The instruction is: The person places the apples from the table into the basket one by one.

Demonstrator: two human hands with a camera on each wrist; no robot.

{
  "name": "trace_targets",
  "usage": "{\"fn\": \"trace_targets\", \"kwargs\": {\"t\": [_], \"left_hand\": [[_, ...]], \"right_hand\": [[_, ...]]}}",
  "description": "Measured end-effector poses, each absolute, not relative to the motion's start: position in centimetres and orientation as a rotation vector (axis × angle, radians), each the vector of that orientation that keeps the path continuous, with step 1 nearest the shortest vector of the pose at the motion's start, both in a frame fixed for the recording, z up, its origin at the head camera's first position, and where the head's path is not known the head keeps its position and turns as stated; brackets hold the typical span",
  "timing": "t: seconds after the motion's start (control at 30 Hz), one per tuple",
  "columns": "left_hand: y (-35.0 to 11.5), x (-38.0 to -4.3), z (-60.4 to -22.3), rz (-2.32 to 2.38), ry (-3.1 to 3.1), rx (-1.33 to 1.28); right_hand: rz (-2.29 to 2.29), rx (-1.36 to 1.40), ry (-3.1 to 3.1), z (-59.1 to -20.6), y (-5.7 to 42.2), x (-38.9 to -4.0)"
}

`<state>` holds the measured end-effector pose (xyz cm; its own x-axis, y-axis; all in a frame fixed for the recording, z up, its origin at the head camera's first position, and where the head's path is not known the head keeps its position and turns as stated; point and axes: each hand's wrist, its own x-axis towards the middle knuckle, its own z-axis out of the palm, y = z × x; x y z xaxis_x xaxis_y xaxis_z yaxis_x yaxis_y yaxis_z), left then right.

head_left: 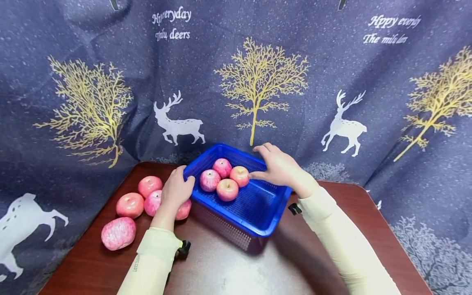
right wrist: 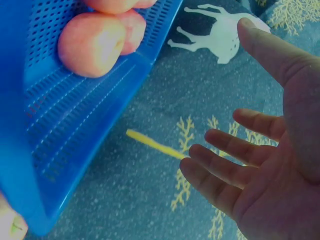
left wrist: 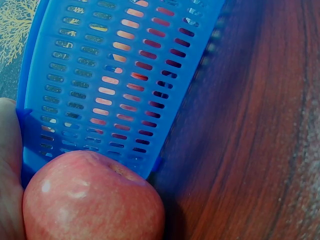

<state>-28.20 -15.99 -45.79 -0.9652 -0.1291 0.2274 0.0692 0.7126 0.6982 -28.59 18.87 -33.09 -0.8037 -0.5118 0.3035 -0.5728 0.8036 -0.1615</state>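
Note:
A blue plastic basket (head_left: 254, 223) with slotted walls holds several red-pink apples (head_left: 227, 189) toward its left and back. At the basket's left end, my left hand (head_left: 177, 188) grips the rim, its thumb over the edge. In the left wrist view, a red apple (left wrist: 95, 197) is close to that hand, outside the slotted wall. Over the basket's back right side is my right hand (head_left: 280, 166). The right wrist view shows its fingers (right wrist: 215, 167) spread apart with nothing held, clear of the basket rim (right wrist: 107, 132).
More apples (head_left: 119, 233) lie on the brown wooden table (head_left: 217, 266), left of the basket and partly behind the left forearm. A dark blue cloth (head_left: 295, 37) printed with trees and deer hangs behind the table. Part of a pale round thing (right wrist: 10, 222) shows at the right wrist view's lower left corner.

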Motion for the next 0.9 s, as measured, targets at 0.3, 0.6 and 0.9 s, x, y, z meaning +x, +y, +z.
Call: {"fn": "trace_targets", "kwargs": {"t": [0.3, 0.6, 0.9], "left_hand": [[-16.0, -28.1, -45.5, -1.101, -2.671, 0.045], [-16.1, -28.2, -45.8, -1.089, -2.674, 0.048], [-16.1, -28.4, -45.8, -1.084, -2.668, 0.040]], "right_hand": [[0.420, 0.755, -2.744, -33.3, 21.3, -27.5], [0.496, 0.675, -2.722, -34.0, 23.8, -26.6], [0.669, 0.573, -2.689, -34.8, 26.5, -25.8]]}}
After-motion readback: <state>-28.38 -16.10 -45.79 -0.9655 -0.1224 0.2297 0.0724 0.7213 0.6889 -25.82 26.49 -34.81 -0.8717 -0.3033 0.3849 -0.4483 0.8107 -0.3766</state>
